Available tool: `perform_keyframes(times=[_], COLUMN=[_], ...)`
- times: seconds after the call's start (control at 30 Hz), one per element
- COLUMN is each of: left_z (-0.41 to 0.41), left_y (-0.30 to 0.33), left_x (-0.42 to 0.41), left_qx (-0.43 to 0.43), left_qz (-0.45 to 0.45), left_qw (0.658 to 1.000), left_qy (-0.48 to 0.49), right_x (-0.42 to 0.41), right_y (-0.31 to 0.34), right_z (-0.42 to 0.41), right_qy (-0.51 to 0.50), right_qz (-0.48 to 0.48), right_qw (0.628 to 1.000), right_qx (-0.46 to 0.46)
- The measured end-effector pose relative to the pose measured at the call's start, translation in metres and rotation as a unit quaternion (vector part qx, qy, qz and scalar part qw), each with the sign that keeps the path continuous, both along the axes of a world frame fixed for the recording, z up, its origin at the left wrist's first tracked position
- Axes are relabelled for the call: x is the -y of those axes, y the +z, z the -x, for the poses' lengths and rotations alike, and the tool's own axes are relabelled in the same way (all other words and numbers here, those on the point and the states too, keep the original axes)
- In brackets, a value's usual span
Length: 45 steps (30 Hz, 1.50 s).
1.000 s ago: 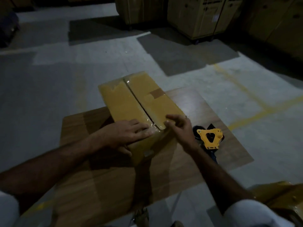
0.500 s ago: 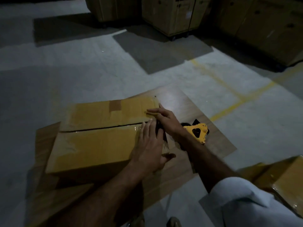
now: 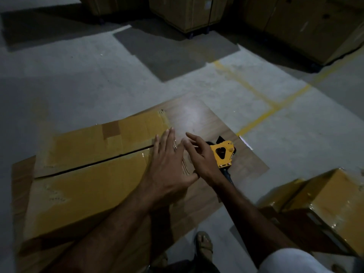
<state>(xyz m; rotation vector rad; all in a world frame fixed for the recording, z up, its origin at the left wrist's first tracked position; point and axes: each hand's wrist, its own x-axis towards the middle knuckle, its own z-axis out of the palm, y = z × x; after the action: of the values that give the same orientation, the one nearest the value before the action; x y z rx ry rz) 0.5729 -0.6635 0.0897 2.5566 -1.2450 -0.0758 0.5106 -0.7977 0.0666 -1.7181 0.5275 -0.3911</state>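
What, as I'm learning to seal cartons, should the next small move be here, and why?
Probably the right hand moves over to grip the yellow tape dispenser, which lies just beside it on the wooden board. The left hand presses flat on the end of the box, holding the flaps down, and the seam between them shows as a dark open line.

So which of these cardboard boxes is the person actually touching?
The wide box on the wooden board: the left hand lies flat on its right end. The smaller box at lower right and the tall cartons behind sit untouched.
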Motion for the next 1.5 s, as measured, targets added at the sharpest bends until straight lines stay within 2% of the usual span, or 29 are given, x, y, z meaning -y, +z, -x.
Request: perform_keyframes(times=[0.1, 0.2, 0.3, 0.37, 0.47, 0.57, 0.67, 0.7, 0.77, 0.87, 0.97, 1.13, 1.3, 1.33, 1.4, 1.5], left_z=[0.004, 0.009, 0.01, 0.007, 0.003, 0.002, 0.003, 0.003, 0.003, 0.0, -0.013, -0.047, -0.073, -0.076, -0.075, -0.069], left_y=[0.0, 0.003, 0.004, 0.004, 0.002, 0.001, 0.0, 0.001, 0.003, 0.008, 0.013, 0.021, 0.035, 0.037, 0.042, 0.055], left_x=[0.015, 0.032, 0.044, 0.048, 0.052, 0.055, 0.055, 0.054, 0.053, 0.05, 0.045, 0.043, 0.041, 0.037, 0.03, 0.018], left_qx=[0.016, 0.006, -0.012, -0.017, -0.013, -0.013, -0.019, -0.023, -0.043, -0.086, -0.174, -0.279, -0.424, -0.436, -0.424, -0.307], left_qz=[-0.008, -0.02, 0.006, 0.029, 0.029, 0.019, 0.03, 0.036, 0.057, 0.158, 0.306, 0.375, 0.48, 0.492, 0.502, 0.526], left_qw=[0.999, 0.998, 0.998, 0.998, 0.997, 0.998, 0.997, 0.997, 0.995, 0.979, 0.921, 0.857, 0.719, 0.701, 0.7, 0.757], left_qy=[0.029, 0.058, 0.063, 0.061, 0.064, 0.064, 0.068, 0.069, 0.069, 0.095, 0.164, 0.217, 0.271, 0.275, 0.28, 0.237], right_x=[0.017, 0.034, 0.044, 0.046, 0.047, 0.054, 0.062, 0.064, 0.065, 0.066, 0.066, 0.053, 0.019, 0.013, 0.006, 0.001], right_y=[-0.017, -0.037, -0.06, -0.072, -0.081, -0.083, -0.083, -0.08, -0.07, -0.042, -0.001, 0.071, 0.091, 0.091, 0.089, 0.085], right_z=[0.011, 0.025, 0.044, 0.05, 0.052, 0.051, 0.052, 0.051, 0.048, 0.039, 0.027, 0.006, -0.007, -0.008, -0.011, -0.014], right_qy=[-0.091, -0.197, -0.223, -0.2, -0.186, -0.191, -0.151, -0.136, -0.128, -0.114, -0.034, 0.061, 0.104, 0.104, 0.116, 0.133], right_qz=[0.074, 0.183, 0.175, 0.158, 0.174, 0.119, 0.082, 0.087, 0.073, -0.045, -0.101, -0.078, -0.091, -0.092, -0.095, -0.088], right_qw=[0.991, 0.938, 0.88, 0.857, 0.851, 0.857, 0.862, 0.872, 0.915, 0.964, 0.984, 0.994, 0.99, 0.99, 0.989, 0.987], right_qx=[-0.068, -0.218, -0.381, -0.447, -0.459, -0.464, -0.477, -0.463, -0.375, -0.236, -0.142, -0.042, -0.022, -0.022, -0.018, -0.035])
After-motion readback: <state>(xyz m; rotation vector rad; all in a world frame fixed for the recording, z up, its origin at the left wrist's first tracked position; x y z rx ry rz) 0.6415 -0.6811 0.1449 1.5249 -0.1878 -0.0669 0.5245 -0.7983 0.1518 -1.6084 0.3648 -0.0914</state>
